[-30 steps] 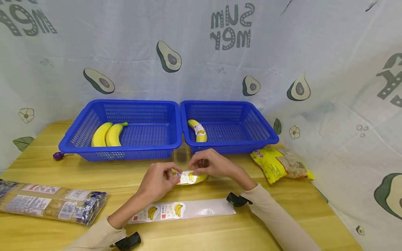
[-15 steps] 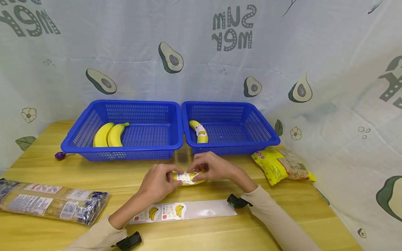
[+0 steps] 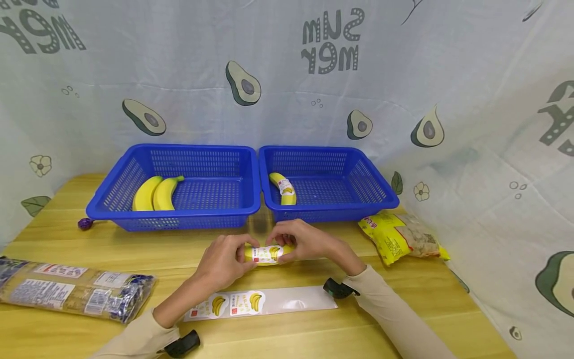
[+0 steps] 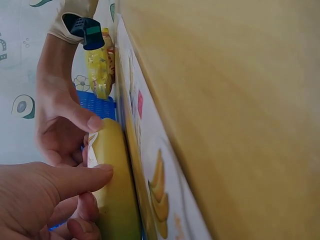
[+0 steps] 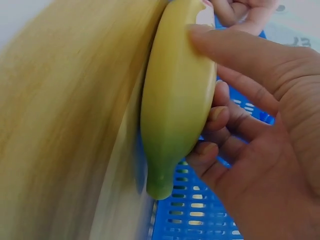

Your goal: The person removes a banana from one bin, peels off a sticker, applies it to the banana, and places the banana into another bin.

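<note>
Between the two hands a yellow banana [image 3: 248, 254] lies crosswise on the table, a white label [image 3: 267, 254] on its upper side. The left hand [image 3: 225, 258] grips its left end, thumb on the near side and fingers on the far side. At the other end the right hand [image 3: 306, 242] pinches it the same way. The right wrist view shows the banana's greenish stem [image 5: 161, 175] beside the right hand's curled fingers. In front of the hands lies a backing strip [image 3: 296, 299] with banana labels [image 3: 247, 303] on its left part.
Behind the hands stand two blue baskets: the left basket [image 3: 215, 217] holds two bananas [image 3: 164, 194], the right basket [image 3: 341, 208] one labelled banana [image 3: 288, 198]. A long package [image 3: 73, 289] lies at left, a yellow bag [image 3: 390, 238] at right, a purple object [image 3: 84, 224] near the left basket.
The fingers have moved off the label's edges onto the banana's sides, and more of the label shows, lying against the peel. The baskets and strip have not moved.
</note>
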`<state>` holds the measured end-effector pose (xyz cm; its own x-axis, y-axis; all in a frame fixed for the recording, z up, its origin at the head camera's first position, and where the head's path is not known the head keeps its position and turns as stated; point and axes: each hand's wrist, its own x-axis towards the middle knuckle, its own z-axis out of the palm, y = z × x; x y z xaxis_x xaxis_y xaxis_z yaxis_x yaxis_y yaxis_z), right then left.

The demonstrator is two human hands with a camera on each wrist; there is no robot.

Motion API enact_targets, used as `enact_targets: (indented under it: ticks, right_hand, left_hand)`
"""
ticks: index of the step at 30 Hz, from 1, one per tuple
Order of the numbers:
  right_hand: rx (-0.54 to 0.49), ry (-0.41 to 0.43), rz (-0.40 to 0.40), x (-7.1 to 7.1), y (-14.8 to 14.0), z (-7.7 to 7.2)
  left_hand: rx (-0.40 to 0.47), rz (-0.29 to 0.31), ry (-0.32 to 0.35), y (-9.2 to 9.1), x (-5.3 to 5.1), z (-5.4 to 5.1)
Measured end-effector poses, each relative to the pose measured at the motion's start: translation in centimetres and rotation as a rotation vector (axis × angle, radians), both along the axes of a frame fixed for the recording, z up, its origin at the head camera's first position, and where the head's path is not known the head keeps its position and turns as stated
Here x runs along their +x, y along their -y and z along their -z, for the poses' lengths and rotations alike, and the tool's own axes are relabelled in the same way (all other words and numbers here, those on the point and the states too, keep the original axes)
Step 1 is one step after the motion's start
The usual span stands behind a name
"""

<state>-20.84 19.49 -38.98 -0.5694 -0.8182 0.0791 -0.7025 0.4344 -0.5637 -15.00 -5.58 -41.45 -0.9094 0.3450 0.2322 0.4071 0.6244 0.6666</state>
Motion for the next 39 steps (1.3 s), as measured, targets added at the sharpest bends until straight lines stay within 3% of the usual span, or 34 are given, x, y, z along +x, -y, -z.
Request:
enact_targets:
  ticks: [9,17,22,32,39]
  right_hand:
    - [-0.008,0.137,-0.062,0.1,-0.3,-0.4]
    - [-0.039,0.156,-0.027,0.2,0.1,-0.1]
    - [-0.032,0.163,-0.01,0.4,0.3,-0.4]
    - [-0.01,0.336,-0.02,0.6,-0.4,-1.0]
    - [0.003,0.356,-0.037,0.6,-0.9,-2.0]
  left_hand:
    - [-0.086,0.018,0.036,0.1,0.0,0.1]
    - [-0.102,0.104,-0.026,0.0,0.3,-0.2]
    - [-0.092,0.138,-0.078,-0.1,0.6,-0.7]
    - [-0.053,0.196,-0.157,-0.2,0.9,-1.2]
    - [0.027,0.176,-0.156,-0.3,1.0,-1.3]
